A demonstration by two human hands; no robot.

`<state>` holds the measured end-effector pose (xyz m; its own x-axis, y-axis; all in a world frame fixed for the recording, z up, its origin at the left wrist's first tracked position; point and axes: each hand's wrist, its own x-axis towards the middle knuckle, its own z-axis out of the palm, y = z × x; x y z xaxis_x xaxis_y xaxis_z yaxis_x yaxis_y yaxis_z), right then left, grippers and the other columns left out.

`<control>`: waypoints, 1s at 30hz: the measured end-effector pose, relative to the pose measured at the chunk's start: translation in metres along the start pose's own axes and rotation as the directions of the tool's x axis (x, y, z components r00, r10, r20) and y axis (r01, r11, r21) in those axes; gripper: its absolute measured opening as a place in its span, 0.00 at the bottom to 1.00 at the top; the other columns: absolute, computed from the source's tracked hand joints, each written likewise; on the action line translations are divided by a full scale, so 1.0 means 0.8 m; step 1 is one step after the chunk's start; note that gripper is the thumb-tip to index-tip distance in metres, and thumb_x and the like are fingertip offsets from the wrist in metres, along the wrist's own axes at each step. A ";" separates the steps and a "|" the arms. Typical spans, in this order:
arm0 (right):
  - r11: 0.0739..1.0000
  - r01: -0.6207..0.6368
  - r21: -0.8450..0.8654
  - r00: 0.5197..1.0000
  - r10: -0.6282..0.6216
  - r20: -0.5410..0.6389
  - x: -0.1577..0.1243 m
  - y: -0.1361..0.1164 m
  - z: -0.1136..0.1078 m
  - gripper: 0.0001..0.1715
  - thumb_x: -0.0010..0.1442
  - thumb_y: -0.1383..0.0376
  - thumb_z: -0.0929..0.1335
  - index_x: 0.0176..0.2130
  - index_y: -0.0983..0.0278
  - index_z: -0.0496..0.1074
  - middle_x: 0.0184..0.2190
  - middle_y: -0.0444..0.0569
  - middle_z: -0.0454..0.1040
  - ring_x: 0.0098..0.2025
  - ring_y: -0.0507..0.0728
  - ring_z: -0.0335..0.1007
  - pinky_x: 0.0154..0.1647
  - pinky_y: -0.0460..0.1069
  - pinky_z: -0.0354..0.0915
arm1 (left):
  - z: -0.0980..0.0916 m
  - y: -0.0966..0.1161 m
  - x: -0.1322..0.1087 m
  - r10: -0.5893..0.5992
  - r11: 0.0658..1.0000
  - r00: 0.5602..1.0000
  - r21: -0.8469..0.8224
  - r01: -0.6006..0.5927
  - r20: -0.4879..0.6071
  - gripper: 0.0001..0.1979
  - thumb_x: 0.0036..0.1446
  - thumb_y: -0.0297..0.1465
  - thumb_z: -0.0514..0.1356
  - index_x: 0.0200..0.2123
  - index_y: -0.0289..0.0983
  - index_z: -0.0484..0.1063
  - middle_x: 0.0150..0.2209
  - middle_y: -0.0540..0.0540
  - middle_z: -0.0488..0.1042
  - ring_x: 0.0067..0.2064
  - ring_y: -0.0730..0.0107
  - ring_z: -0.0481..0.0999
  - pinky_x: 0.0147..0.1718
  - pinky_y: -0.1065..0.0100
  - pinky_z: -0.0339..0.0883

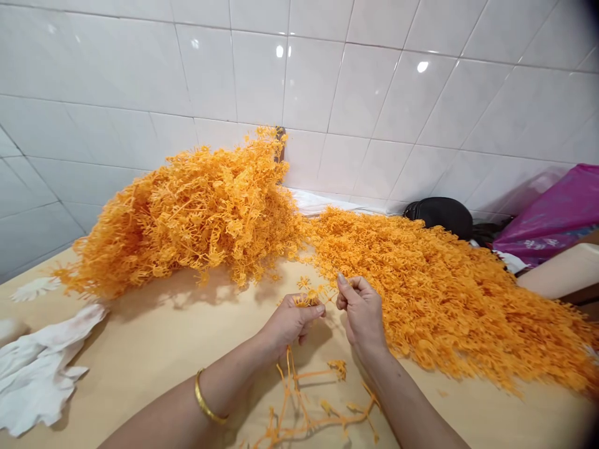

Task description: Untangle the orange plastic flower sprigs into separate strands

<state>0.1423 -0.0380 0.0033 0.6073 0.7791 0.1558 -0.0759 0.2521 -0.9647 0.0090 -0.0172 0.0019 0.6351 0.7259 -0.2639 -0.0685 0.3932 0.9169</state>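
Near the middle of the table, my left hand [294, 318] is closed on orange plastic flower pieces [309, 298], thumb pressed against the fingers. My right hand [362, 308] is just to its right, pinching a thin orange bit that reaches toward the left hand's pieces. Below the left hand an orange branched stem [304, 427] hangs down or lies over the table, with small flower ends on it. A tall heap of orange sprigs [201, 218] stands behind and left. Beside my right hand spreads a wide pile of loose orange pieces [435, 293].
The beige table [154, 355] meets a white tiled wall [313, 75]. White crumpled cloth [42, 368] lies at the left. At the right back are a black case [440, 215], a purple bag [556, 212] and a beige roll-like object [561, 271].
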 end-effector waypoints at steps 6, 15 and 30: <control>0.994 0.100 0.035 0.962 -0.087 -0.259 0.030 -0.029 -0.031 0.17 0.45 0.56 0.69 0.25 0.61 0.59 0.14 0.34 0.59 0.15 0.46 0.53 0.16 0.42 0.53 | -0.003 0.001 -0.008 -0.041 0.996 0.999 0.077 0.043 -0.025 0.11 0.38 0.35 0.62 0.21 0.35 0.65 0.09 0.60 0.50 0.12 0.83 0.45 0.12 0.75 0.43; 0.958 -0.150 -0.245 0.802 0.263 0.537 -0.011 -0.006 0.000 0.20 0.50 0.52 0.65 0.21 0.66 0.65 0.16 0.40 0.61 0.19 0.47 0.54 0.19 0.43 0.52 | -0.001 0.003 -0.005 -0.058 0.996 0.998 0.071 0.060 -0.035 0.09 0.39 0.33 0.63 0.21 0.34 0.68 0.09 0.59 0.50 0.12 0.84 0.44 0.12 0.73 0.41; 0.983 -0.143 -0.111 0.957 0.166 0.236 0.012 -0.011 -0.017 0.17 0.46 0.53 0.68 0.27 0.64 0.66 0.18 0.39 0.62 0.16 0.45 0.52 0.15 0.42 0.48 | -0.003 0.007 -0.005 -0.141 0.973 0.990 0.185 0.139 -0.004 0.09 0.39 0.34 0.61 0.21 0.32 0.71 0.07 0.58 0.49 0.11 0.83 0.45 0.12 0.73 0.41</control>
<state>0.1598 -0.0406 0.0105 0.3819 0.9234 0.0390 -0.0741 0.0726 -0.9946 0.0042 -0.0166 0.0073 0.6355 0.6656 -0.3913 0.1642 0.3787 0.9108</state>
